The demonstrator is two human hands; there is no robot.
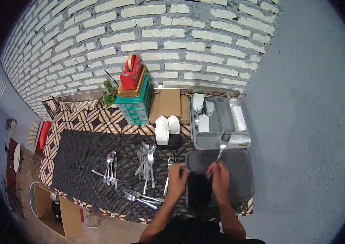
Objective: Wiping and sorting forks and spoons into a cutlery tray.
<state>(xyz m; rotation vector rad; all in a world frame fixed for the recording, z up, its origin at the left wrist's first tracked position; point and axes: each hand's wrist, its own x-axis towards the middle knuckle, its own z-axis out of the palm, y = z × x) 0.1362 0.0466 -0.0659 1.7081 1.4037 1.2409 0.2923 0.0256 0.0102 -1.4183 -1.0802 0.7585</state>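
Note:
My right hand (220, 180) is shut on a metal fork (222, 148), held upright over the dark grey tray (238, 174). At the tray's left edge is my left hand (177, 181), beside several forks (171, 163) that it partly covers; whether it grips anything is unclear. A black object (199, 189) lies on the tray between my hands. Further left lie a pile of forks (146, 161), a smaller group of forks (110, 166), and more forks (140, 196) near the front edge.
A grey cutlery organizer (201, 137) with wrapped items stands behind the tray. Left of it are a black holder (172, 145) with white folded napkins (162, 129), cardboard (169, 103) and a teal drawer unit (134, 113) under a red tape dispenser (131, 76). A cardboard box (73, 218) is below the table.

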